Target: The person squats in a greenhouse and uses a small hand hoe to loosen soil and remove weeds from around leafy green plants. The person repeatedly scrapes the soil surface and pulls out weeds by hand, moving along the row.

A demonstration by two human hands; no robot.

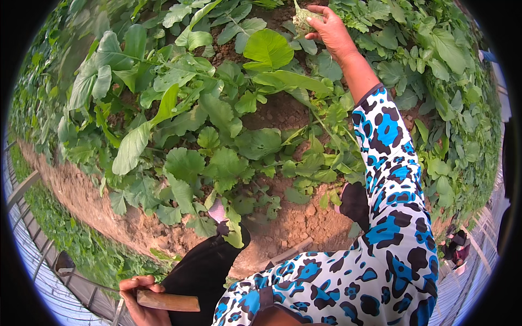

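Observation:
My right hand [329, 33] reaches out over the leafy crop at the top of the view. Its thumb and fingers pinch a pale, mottled yellow-green plant piece [304, 21], possibly a withered leaf. At lower left, my left hand [140, 299] holds a short-handled hoe. The hoe's wooden handle [169, 300] lies across the palm, and a thin bent shank leads to its dark metal blade [64, 263], out to the left. Broad green leaves [261, 144] grow in front of me, some with holes in them.
Reddish-brown soil [301, 212] shows around my feet; a pink shoe [217, 210] is partly under leaves. A wooden strip [289, 250] lies on the ground. Green growth [94, 240] lines the left side. Another person [457, 248] is at the far right, near pale sheeting.

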